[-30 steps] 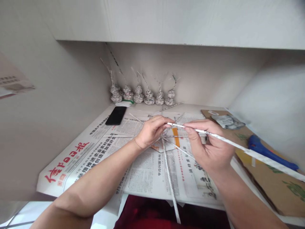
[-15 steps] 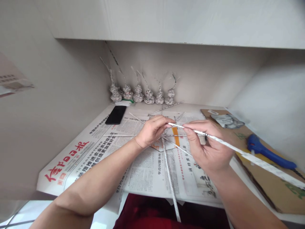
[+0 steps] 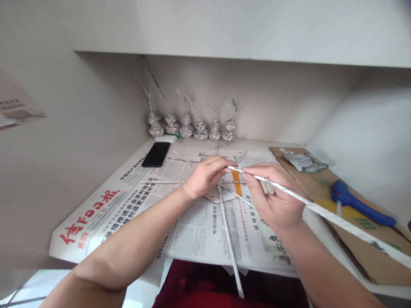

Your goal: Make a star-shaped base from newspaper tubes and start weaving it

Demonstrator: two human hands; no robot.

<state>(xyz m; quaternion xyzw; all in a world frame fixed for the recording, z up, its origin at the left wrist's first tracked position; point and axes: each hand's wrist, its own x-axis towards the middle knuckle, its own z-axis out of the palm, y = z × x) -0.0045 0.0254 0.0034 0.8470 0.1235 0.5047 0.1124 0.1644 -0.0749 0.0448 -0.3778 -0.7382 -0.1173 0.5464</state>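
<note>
A long rolled-paper stick runs from between my hands out past the right edge of the view. My left hand pinches its thin end, and my right hand grips it a little farther along between thumb and fingers. Beneath them lies a flat piece with an orange band, partly covered by my left hand. Several more paper sticks fan out from around that piece, one of them a stick pointing toward my lap. Where they meet is mostly hidden by my fingers.
Newspaper covers the table. Several woven paper gourds stand along the back wall, with a black phone before them. At right, a cardboard sheet carries a blue glue gun and a crumpled grey cloth.
My right hand has shifted slightly left, closer to my left hand. The held stick's outer part has swung lower at the right. My left hand stays nearly still.
</note>
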